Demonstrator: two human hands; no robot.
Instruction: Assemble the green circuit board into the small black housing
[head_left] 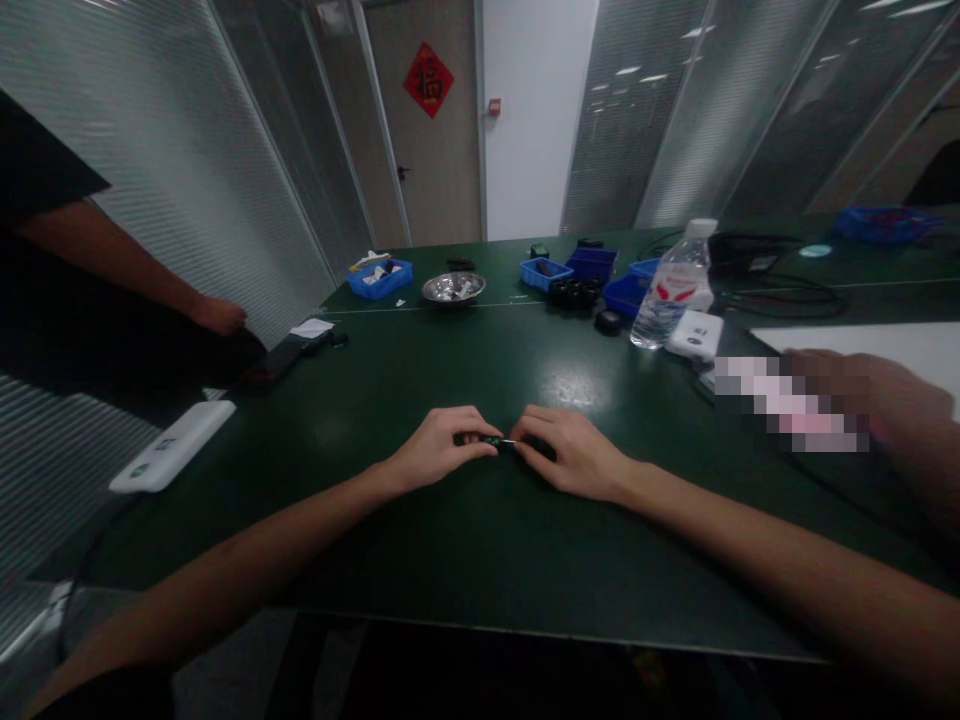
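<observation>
Pinching a small green piece (491,441) at its fingertips, the left hand (441,448) faces the right hand (576,452), whose fingers seem clamped on the thin silvery part (508,442) between them, probably a fine handling step calling next for steady alignment.

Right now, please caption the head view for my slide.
Left hand pinches a small green piece, right hand close beside it, at a green table.

one green part (492,441), one bottle (675,285), one bowl (454,290), two white devices (174,446) (696,335) and one door (427,165) are showing.
</observation>
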